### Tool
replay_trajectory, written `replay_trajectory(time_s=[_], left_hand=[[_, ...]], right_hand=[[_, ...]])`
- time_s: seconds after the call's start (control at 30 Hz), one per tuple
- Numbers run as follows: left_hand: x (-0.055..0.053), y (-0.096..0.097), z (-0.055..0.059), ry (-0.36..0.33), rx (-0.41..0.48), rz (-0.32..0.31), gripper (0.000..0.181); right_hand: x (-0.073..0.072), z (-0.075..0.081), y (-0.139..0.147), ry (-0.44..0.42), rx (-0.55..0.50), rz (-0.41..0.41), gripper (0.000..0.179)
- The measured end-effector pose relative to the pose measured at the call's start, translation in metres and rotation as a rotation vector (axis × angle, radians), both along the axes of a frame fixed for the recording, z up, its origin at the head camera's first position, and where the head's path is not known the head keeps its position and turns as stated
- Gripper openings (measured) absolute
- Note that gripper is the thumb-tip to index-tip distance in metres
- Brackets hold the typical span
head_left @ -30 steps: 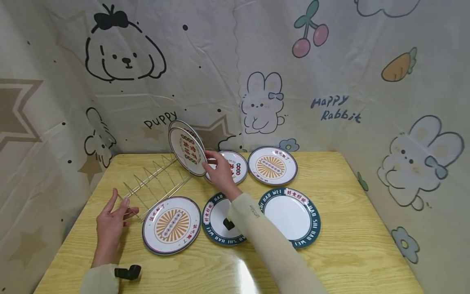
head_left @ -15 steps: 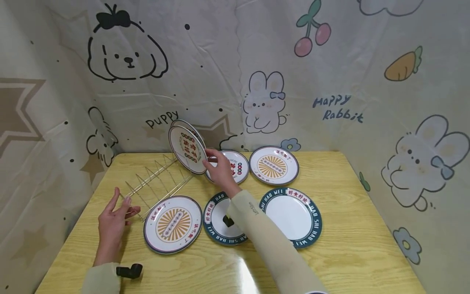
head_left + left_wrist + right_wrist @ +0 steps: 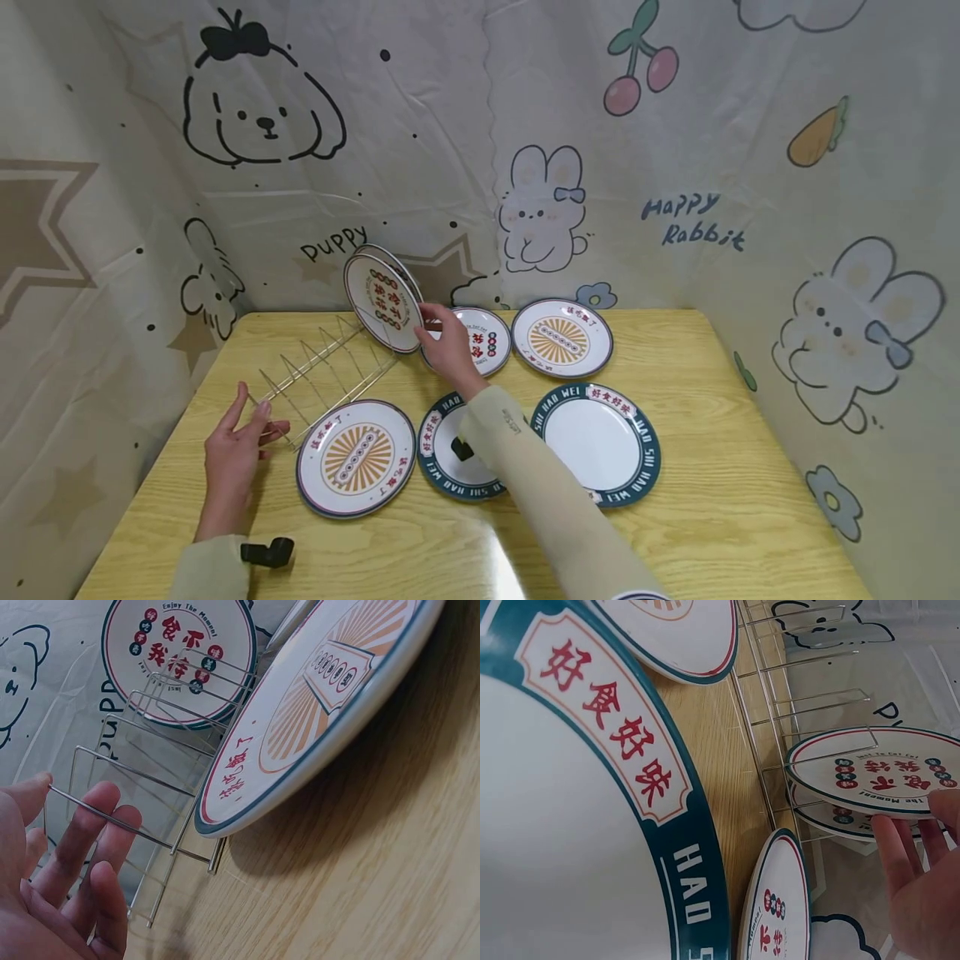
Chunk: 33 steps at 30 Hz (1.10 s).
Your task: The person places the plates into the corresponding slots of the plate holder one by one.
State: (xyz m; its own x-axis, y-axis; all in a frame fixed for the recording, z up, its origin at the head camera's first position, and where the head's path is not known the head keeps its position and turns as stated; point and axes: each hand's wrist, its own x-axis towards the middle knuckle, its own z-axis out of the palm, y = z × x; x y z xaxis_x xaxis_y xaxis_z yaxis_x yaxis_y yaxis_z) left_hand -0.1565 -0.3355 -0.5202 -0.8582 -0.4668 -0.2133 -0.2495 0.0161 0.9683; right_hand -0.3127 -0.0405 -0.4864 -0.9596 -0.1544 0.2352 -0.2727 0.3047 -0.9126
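Left hand point(image 3: 234, 462): grip partly closed, thumb and fingers on the end wire of the wire rack point(image 3: 310, 367) at its near end. Right hand point(image 3: 452, 354): grip narrowed to a pinch on the edge of the red-lettered plate point(image 3: 382, 302), thumb on the lettered face, fingers behind. This plate stands tilted among the wires at the rack's far end. A second plate point(image 3: 832, 817) stands just behind it, mostly covered.

The near sunburst plate point(image 3: 356, 460) lies face up on the surface point(image 3: 735, 450), beside the rack. To its right lie two green-rimmed plates: the first point(image 3: 442, 446) partly hidden by the right sleeve point(image 3: 547, 492), the other point(image 3: 596, 446) more fully exposed. Behind these lie the small lettered plate point(image 3: 489, 343), partly obscured by the right hand, and the far sunburst plate point(image 3: 562, 337).
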Motion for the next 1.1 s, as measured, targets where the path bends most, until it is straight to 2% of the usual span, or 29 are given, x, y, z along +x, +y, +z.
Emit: replay_trajectory(time_s=[0.27, 0.83, 1.1], left_hand=[[0.001, 0.0, 0.001, -0.01, -0.014, 0.008, 0.061], [-0.002, -0.002, -0.005, 0.003, -0.004, 0.004, 0.063], [0.001, 0.0, -0.003, 0.023, 0.007, -0.008, 0.064]], right_hand=[[-0.001, -0.002, -0.006, -0.016, 0.022, -0.032, 0.039], [0.001, 0.002, -0.002, -0.009, 0.016, 0.01, 0.039], [0.003, 0.01, 0.011, 0.026, 0.002, 0.026, 0.036]])
